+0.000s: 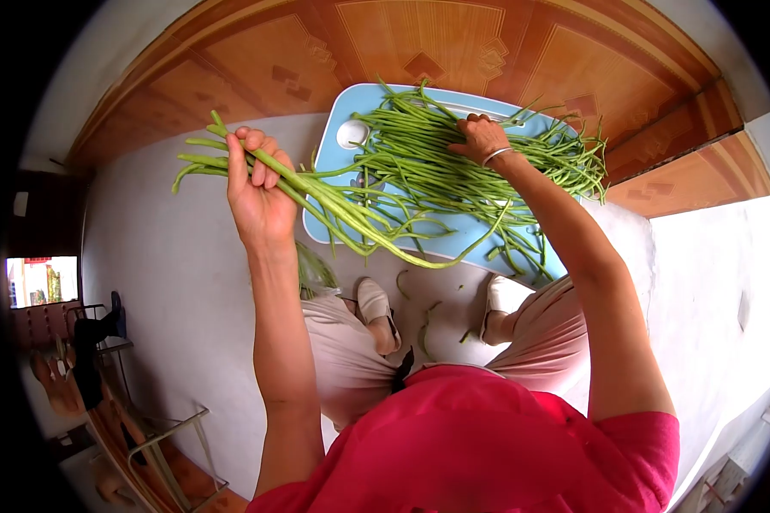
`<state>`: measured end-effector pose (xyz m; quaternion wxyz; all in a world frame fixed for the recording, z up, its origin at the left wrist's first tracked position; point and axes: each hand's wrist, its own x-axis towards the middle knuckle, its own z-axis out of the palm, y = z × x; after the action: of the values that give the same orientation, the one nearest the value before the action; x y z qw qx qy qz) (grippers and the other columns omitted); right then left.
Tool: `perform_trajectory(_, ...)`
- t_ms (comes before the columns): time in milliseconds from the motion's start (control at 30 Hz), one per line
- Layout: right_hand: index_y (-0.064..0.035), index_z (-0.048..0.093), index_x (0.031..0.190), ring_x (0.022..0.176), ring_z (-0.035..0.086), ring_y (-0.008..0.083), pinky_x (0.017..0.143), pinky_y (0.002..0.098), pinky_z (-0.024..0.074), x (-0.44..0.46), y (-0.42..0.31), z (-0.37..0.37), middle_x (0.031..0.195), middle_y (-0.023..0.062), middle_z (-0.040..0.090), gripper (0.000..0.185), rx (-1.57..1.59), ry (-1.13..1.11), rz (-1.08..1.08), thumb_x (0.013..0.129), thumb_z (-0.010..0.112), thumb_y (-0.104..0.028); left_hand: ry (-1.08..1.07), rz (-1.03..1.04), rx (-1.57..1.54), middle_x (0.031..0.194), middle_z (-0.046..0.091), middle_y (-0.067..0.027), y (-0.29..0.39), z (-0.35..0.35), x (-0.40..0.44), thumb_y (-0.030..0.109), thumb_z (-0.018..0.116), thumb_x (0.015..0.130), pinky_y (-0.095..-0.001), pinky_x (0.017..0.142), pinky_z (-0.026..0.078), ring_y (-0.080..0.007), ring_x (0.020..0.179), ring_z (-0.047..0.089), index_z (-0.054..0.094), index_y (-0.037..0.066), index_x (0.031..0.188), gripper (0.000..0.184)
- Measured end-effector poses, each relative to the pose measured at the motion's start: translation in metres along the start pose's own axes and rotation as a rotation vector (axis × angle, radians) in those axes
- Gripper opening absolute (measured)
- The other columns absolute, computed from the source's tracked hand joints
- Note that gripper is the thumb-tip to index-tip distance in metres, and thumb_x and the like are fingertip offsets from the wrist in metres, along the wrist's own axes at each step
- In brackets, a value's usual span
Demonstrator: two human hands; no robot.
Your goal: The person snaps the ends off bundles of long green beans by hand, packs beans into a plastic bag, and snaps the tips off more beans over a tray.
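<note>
My left hand (263,192) is raised to the left of a light-blue tabletop, its fingers closed round a bunch of long green beans (338,205). The bunch's ends stick out past my fingers on the left, while its long tails hang to the right over the blue table (466,248). A large pile of long beans (423,141) lies lengthwise across that table. My right hand (482,139), with a bracelet (496,155) at the wrist, is on top of the pile. Its fingers are curled down onto some beans, and the fingertips are partly hidden.
Wooden panels (436,43) stand right behind the table. A clear plastic bag (315,272) with green contents is by my left knee. Bean scraps (426,332) lie on the floor between my shoes. A metal-framed piece of furniture (167,436) stands at the lower left.
</note>
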<state>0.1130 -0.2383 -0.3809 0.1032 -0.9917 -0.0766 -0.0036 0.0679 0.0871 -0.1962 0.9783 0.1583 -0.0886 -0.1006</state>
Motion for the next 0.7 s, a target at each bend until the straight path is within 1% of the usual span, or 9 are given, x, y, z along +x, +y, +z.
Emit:
perform_trajectory(133, -0.0091, 0.065, 0.102, 0.099, 0.060, 0.0336, 0.083, 0.0427, 0.0494, 0.008, -0.005, 0.008, 0.101, 0.0167, 0.063, 0.045, 0.007, 0.031, 0.009, 0.073, 0.070, -0.043, 0.020, 0.004, -0.001, 0.079, 0.048, -0.0010, 0.000, 0.002, -0.001, 0.021, 0.047, 0.099, -0.0220, 0.050, 0.032, -0.0078, 0.055, 0.033, 0.051, 0.005, 0.096, 0.017)
perform_trajectory(233, -0.0092, 0.067, 0.100, 0.094, 0.062, 0.0333, 0.081, 0.0420, 0.0501, 0.014, -0.005, -0.001, 0.096, 0.0170, 0.066, 0.040, 0.087, -0.164, 0.105, 0.074, 0.068, -0.040, 0.013, -0.004, -0.002, 0.078, 0.046, -0.0007, -0.002, 0.002, 0.000, 0.019, 0.046, 0.099, -0.0228, 0.051, 0.032, -0.0083, 0.055, 0.033, 0.049, 0.004, 0.096, 0.015)
perform_trajectory(333, -0.0090, 0.068, 0.098, 0.090, 0.063, 0.0344, 0.079, 0.0417, 0.0506, 0.014, 0.006, -0.005, 0.092, 0.0171, 0.067, 0.038, 0.274, -0.072, 0.064, 0.074, 0.066, -0.038, 0.034, 0.010, 0.036, 0.078, 0.046, -0.0004, -0.003, 0.001, 0.000, 0.019, 0.046, 0.099, -0.0225, 0.051, 0.032, -0.0082, 0.055, 0.033, 0.049, 0.004, 0.096, 0.015)
perform_trajectory(467, -0.0087, 0.069, 0.094, 0.084, 0.064, 0.0342, 0.075, 0.0378, 0.0513, 0.016, 0.013, -0.027, 0.087, 0.0165, 0.067, 0.036, 0.378, -0.117, 0.004, 0.073, 0.069, -0.037, 0.022, 0.027, 0.092, 0.078, 0.046, -0.0013, -0.006, -0.002, 0.000, 0.019, 0.047, 0.099, -0.0242, 0.058, 0.034, -0.0105, 0.063, 0.037, 0.050, 0.005, 0.096, 0.015)
perform_trajectory(500, -0.0028, 0.065, 0.091, 0.079, 0.066, 0.0279, 0.071, 0.0346, 0.0511, 0.012, 0.014, -0.034, 0.082, 0.0146, 0.067, 0.030, 0.424, -0.102, -0.045, 0.078, 0.068, -0.030, 0.016, 0.036, 0.102, 0.078, 0.046, -0.0017, -0.008, -0.002, 0.002, 0.019, 0.048, 0.099, -0.0250, 0.060, 0.036, -0.0115, 0.066, 0.038, 0.050, 0.005, 0.096, 0.015)
perform_trajectory(567, 0.0001, 0.061, 0.089, 0.077, 0.066, 0.0214, 0.068, 0.0318, 0.0505, 0.008, 0.022, -0.044, 0.079, 0.0119, 0.067, 0.026, 0.738, -0.207, -0.045, 0.084, 0.065, -0.025, 0.063, 0.072, 0.097, 0.079, 0.046, -0.0033, -0.015, 0.000, 0.003, 0.018, 0.050, 0.097, -0.0293, 0.070, 0.039, -0.0150, 0.077, 0.043, 0.051, 0.004, 0.095, 0.014)
perform_trajectory(600, 0.0015, 0.059, 0.087, 0.075, 0.066, 0.0181, 0.067, 0.0304, 0.0502, 0.006, 0.025, -0.047, 0.078, 0.0106, 0.067, 0.025, 0.895, -0.261, -0.044, 0.087, 0.063, -0.023, 0.135, 0.088, 0.114, 0.079, 0.046, -0.0034, -0.019, 0.003, 0.003, 0.018, 0.051, 0.097, -0.0298, 0.071, 0.040, -0.0152, 0.077, 0.043, 0.051, 0.004, 0.095, 0.014)
perform_trajectory(633, 0.0002, 0.055, 0.083, 0.069, 0.059, 0.0120, 0.064, 0.0273, 0.0473, -0.003, 0.018, -0.067, 0.080, 0.0043, 0.065, 0.026, 0.971, -0.347, -0.036, 0.095, 0.056, -0.023, 0.207, 0.102, 0.130, 0.079, 0.046, -0.0035, -0.025, 0.009, 0.002, 0.018, 0.051, 0.097, -0.0302, 0.072, 0.040, -0.0154, 0.077, 0.044, 0.051, 0.004, 0.095, 0.013)
perform_trajectory(700, -0.0015, 0.055, 0.084, 0.067, 0.056, 0.0105, 0.062, 0.0255, 0.0454, -0.014, 0.015, -0.092, 0.076, 0.0021, 0.062, 0.024, 0.945, -0.327, -0.084, 0.095, 0.056, -0.024, 0.345, 0.110, 0.138, 0.079, 0.045, -0.0030, -0.035, 0.024, -0.001, 0.017, 0.050, 0.097, -0.0282, 0.067, 0.039, -0.0129, 0.070, 0.041, 0.051, 0.004, 0.095, 0.013)
